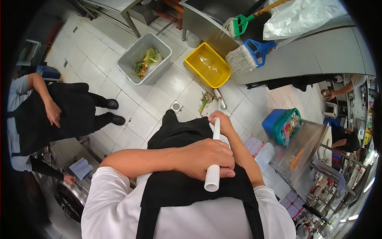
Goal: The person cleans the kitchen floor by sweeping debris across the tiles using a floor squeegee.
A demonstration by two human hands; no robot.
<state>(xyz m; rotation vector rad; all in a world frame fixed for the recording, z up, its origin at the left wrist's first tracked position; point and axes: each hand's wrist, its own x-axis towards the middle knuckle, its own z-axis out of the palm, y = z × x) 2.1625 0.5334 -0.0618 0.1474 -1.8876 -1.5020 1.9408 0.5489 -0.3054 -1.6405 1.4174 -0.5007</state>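
A long white handle, hollow at its near end, slants down in front of my black apron toward the floor. My left hand is closed around it close to that hollow end. Farther down the shaft, my right hand is wrapped around it. At the far end lies a narrow pale head; whether it is a squeegee or a broom I cannot tell. Beside it on the tiles is a small heap of green and brown food scraps.
A grey bin with vegetable scraps and a yellow bucket stand ahead. Two mop heads lean by the counter. Another person stands at left. A blue bin of waste is at right, and a floor drain lies ahead.
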